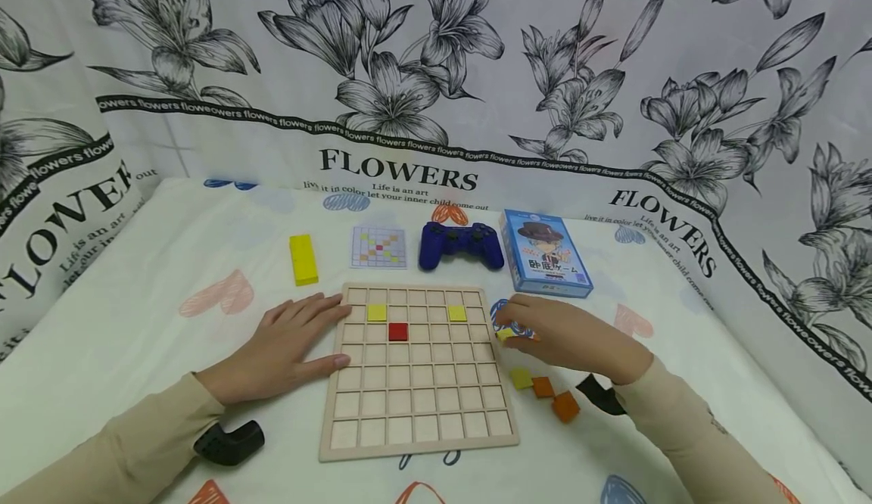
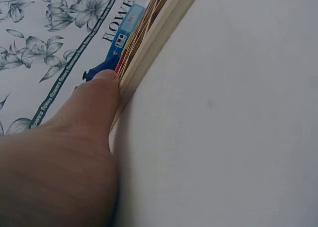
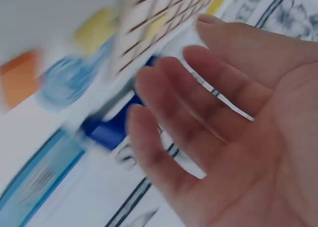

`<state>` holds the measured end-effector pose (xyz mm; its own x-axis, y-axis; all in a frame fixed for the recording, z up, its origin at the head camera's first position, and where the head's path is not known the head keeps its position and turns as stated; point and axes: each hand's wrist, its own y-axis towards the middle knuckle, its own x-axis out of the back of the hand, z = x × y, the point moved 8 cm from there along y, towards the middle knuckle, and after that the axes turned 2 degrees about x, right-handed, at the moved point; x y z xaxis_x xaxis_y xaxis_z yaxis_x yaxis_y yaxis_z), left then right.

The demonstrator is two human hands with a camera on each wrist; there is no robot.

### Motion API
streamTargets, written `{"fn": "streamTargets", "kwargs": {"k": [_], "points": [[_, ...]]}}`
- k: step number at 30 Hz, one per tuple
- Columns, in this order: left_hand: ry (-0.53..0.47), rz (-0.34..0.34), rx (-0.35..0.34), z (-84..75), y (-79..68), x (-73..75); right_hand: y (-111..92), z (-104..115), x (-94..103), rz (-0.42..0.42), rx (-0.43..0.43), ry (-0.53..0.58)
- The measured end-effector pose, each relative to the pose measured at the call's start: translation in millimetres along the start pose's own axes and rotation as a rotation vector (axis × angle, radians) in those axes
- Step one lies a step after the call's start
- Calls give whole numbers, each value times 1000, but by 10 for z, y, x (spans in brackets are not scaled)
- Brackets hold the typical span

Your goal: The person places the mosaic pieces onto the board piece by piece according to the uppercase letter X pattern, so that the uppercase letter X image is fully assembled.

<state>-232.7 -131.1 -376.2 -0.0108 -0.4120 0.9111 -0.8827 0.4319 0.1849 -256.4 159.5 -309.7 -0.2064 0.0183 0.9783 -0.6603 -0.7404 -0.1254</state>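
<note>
A wooden grid board (image 1: 418, 447) lies on the bed-like cloth surface, with two yellow tiles (image 1: 377, 312) and one red tile (image 1: 398, 331) in its cells. My left hand (image 1: 282, 345) rests along the board's left edge, fingers spread, fingertips and thumb touching the frame. Just off the board's right edge hovers my right hand (image 1: 568, 334), its fingers loosely bent and the palm bare in the right wrist view. Partly hidden under that hand is another yellow tile (image 1: 504, 334). Nearer me lie a loose yellow tile (image 1: 521, 378) and two orange tiles (image 1: 565, 406).
Behind the board are a yellow block (image 1: 303, 259), a small printed pattern card (image 1: 378, 247), a blue game controller (image 1: 461, 246) and a blue game box (image 1: 547, 253). Black wrist devices (image 1: 229, 443) sit by both wrists. A flower-printed curtain (image 1: 409, 50) hangs behind.
</note>
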Motion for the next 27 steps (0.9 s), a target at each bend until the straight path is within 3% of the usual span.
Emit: {"fn": "streamTargets", "kwargs": {"k": [5,10,15,24,27], "points": [[10,2,6,38,4,-16,-422,-281,-118,78,-124,88],[17,7,13,57,9,-43,-646,-371,-306,124,-209,178],[5,8,17,52,2,-41,-663,-310,-408,94,-189,122],[-3,-18,-8,3,-23,17,-615,-171,-397,76,-113,20],[-3,-24,-18,0,-15,18,-613,-181,-376,81,-145,37]]}}
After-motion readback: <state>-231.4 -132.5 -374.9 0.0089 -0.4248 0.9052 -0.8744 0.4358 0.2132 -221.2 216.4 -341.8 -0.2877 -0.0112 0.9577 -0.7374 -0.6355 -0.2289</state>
